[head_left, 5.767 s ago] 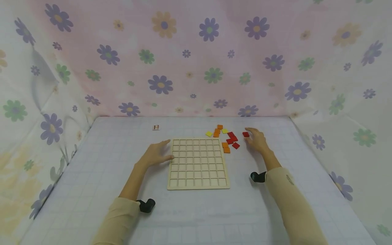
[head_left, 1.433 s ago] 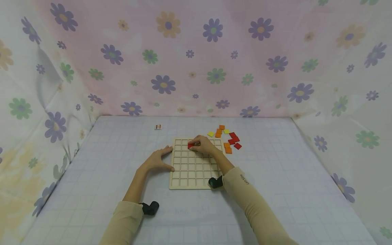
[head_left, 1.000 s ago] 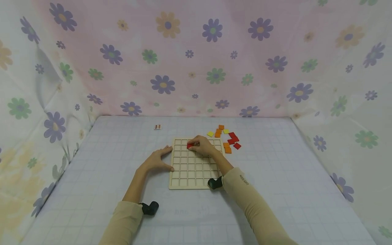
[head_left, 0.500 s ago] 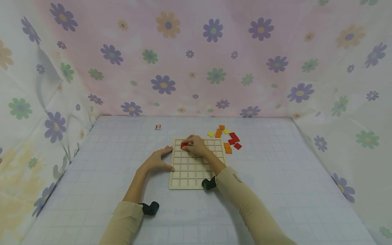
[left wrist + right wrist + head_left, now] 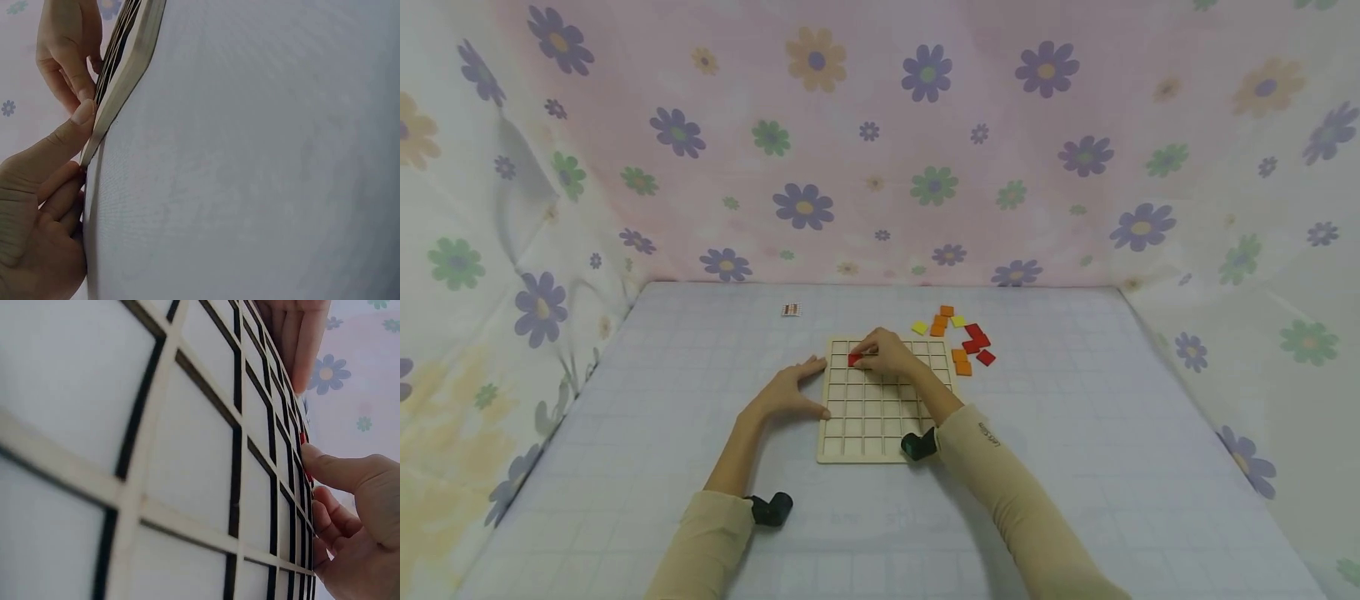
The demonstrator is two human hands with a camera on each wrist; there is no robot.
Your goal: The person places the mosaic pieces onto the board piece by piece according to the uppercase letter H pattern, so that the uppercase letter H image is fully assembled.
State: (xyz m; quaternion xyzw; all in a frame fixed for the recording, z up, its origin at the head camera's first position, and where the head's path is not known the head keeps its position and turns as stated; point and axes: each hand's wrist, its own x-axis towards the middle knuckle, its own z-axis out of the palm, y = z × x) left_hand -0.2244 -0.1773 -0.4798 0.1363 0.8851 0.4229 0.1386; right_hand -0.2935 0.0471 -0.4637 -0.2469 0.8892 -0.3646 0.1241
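A pale wooden grid board (image 5: 872,458) lies in the middle of the table. Along its left edge rests my left hand (image 5: 781,395), fingers and thumb spread, fingertips at the edge and thumb tip (image 5: 826,413) lower down on the frame. My right hand (image 5: 891,353) pinches a red square tile (image 5: 854,360) over the second column from the left, second row from the top. In the right wrist view, the thumb (image 5: 337,469) lies against the red tile (image 5: 303,437), and part of the tile is hidden. The left wrist view shows the board's side (image 5: 125,81) with both hands beside it.
Beyond the board's upper right corner lie several loose tiles: red tiles (image 5: 977,340), orange tiles (image 5: 939,321) and yellow tiles (image 5: 920,328). A small printed card (image 5: 792,309) lies at the back left. Flowered cloth (image 5: 880,167) stands behind the table.
My right hand has carried a red tile from the right side of the table onto the board, then one column further left. My left thumb has slid lower along the board's edge.
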